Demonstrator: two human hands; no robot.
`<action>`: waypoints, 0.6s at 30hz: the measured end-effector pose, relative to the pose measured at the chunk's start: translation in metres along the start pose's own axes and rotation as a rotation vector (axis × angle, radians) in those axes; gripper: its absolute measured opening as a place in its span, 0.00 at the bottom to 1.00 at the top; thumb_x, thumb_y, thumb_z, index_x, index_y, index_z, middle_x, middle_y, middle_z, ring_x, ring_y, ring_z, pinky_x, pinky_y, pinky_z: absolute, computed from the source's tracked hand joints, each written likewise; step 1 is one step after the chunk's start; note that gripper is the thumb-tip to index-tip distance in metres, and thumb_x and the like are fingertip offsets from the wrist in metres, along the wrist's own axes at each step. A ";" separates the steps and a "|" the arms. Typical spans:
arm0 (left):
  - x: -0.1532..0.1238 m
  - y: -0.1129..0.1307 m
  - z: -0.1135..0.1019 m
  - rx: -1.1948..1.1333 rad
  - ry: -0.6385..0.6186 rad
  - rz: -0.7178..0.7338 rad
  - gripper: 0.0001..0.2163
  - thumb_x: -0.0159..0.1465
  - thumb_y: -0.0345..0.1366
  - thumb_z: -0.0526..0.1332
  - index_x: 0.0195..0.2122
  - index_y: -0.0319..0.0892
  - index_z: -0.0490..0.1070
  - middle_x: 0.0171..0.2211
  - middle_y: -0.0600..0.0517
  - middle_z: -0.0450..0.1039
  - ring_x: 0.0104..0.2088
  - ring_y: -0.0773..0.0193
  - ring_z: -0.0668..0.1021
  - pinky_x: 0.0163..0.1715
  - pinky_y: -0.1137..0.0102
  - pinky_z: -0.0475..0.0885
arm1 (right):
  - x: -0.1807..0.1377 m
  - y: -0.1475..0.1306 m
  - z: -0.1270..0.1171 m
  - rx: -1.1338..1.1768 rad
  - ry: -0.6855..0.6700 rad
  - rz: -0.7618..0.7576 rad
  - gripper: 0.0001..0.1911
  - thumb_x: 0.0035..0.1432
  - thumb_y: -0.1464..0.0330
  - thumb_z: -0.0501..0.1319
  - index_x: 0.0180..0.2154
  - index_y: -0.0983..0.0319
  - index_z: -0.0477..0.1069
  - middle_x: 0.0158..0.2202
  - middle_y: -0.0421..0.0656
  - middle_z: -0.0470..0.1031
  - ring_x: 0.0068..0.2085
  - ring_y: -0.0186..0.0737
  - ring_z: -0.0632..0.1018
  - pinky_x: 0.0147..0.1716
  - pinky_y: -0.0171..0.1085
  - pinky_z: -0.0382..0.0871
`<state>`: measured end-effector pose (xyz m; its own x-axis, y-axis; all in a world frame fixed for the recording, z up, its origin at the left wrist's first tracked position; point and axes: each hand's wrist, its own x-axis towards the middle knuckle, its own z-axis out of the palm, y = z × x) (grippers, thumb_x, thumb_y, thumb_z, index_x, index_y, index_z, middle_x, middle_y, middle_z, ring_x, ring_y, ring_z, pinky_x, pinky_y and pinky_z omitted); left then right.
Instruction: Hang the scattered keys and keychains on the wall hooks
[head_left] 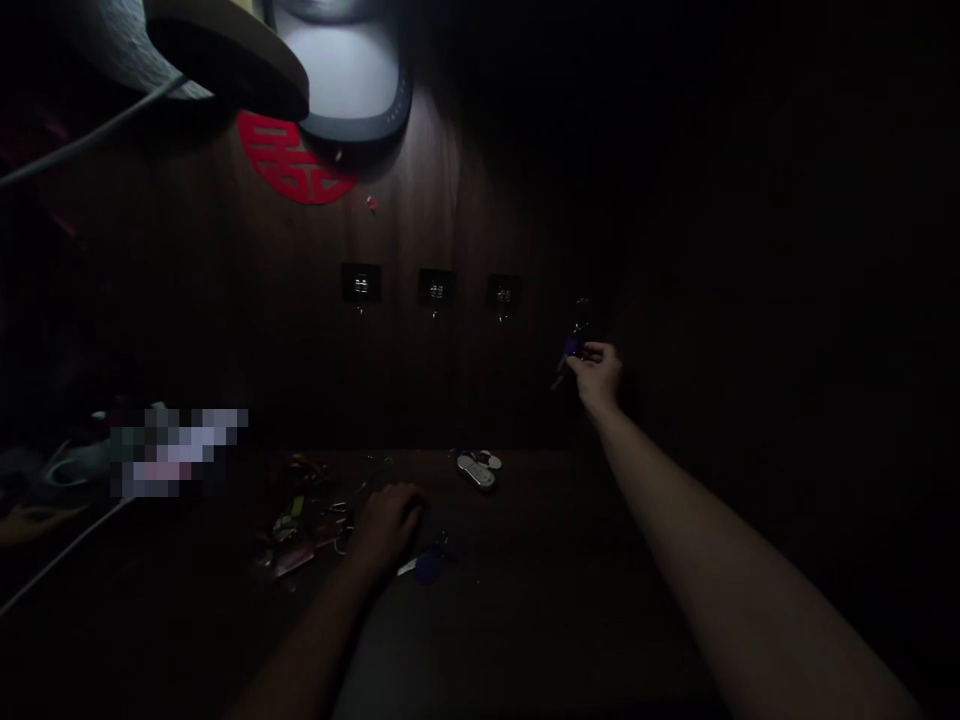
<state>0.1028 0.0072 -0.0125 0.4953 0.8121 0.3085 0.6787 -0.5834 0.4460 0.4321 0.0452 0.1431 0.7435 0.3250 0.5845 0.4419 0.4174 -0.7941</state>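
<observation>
Blue-tagged key [570, 350] by dim wooden wall [450, 390]

Very dim, near black well right of the round red paper-cut emblem [294, 160]. Lit only from the pale glowing oval panel [341, 70] just above and right of the emblem, with a soft pool spilling onto the dark wood-grain wall [450, 180] around it. Dimmer and dimmer below the emblem: faint glints on three small square wall hooks [436, 288], murky and grainy on the dark tabletop [540, 600]. Barely readable blue on the small plastic key tag [571, 348] pinched in the right hand [598, 372], down and right of the emblem. Masked by a blocky pixelated patch [176, 450] down and left of it. Stretched toward the edges.
</observation>
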 end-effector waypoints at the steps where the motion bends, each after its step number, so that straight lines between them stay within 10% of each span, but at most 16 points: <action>1: 0.000 0.000 0.000 0.003 -0.002 0.000 0.10 0.60 0.31 0.53 0.40 0.45 0.70 0.42 0.51 0.73 0.44 0.61 0.72 0.43 0.67 0.63 | -0.002 0.003 -0.001 0.012 -0.012 -0.003 0.13 0.36 0.79 0.61 0.28 0.61 0.65 0.23 0.31 0.66 0.26 0.28 0.69 0.30 0.29 0.64; 18: -0.003 0.003 -0.004 0.005 0.000 -0.019 0.10 0.60 0.30 0.53 0.40 0.44 0.70 0.42 0.51 0.73 0.45 0.61 0.72 0.44 0.67 0.64 | -0.083 0.046 -0.024 -0.033 -0.076 0.113 0.21 0.37 0.71 0.62 0.38 0.61 0.63 0.31 0.38 0.70 0.32 0.34 0.72 0.38 0.39 0.67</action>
<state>0.1011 0.0032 -0.0084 0.4821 0.8230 0.3003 0.6907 -0.5680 0.4476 0.4032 0.0171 0.0537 0.7500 0.4319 0.5009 0.3748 0.3465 -0.8599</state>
